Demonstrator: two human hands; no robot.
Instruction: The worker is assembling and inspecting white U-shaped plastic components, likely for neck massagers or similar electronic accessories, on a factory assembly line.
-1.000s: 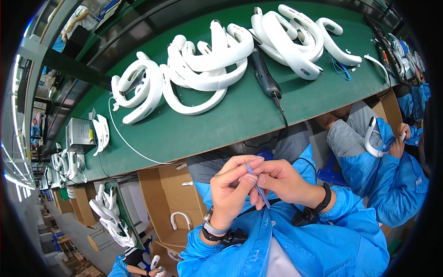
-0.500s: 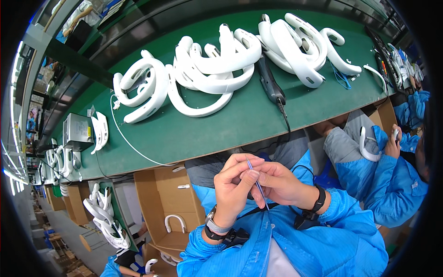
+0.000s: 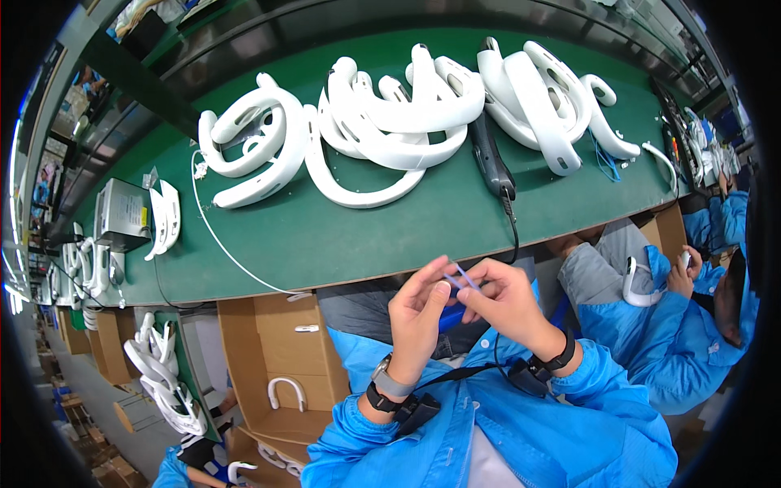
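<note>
My left hand (image 3: 416, 315) and my right hand (image 3: 511, 302) are raised close together in front of my body, just off the table's near edge. Between their fingertips is a thin purple-blue strip (image 3: 465, 276), which seems bent or crossed into two short lengths. The thumb and fingers of each hand pinch it; its exact kind is too small to make out. Beyond my hands, on the green table (image 3: 325, 244), lie piles of white curved plastic bands (image 3: 382, 195). A black handheld tool (image 3: 491, 163) with a cord rests among them.
A bundle of thin blue strands (image 3: 605, 161) lies at the right of the table. A white cable (image 3: 232, 256) runs over the near edge. Below left stands an open cardboard box (image 3: 236, 350) holding white parts. A co-worker in blue (image 3: 634, 342) sits at my right, beside a metal box's far side (image 3: 122, 215).
My hands have drawn apart a little. The strip, straight and upright before, now shows as two short angled lengths between them. The view has shifted slightly.
</note>
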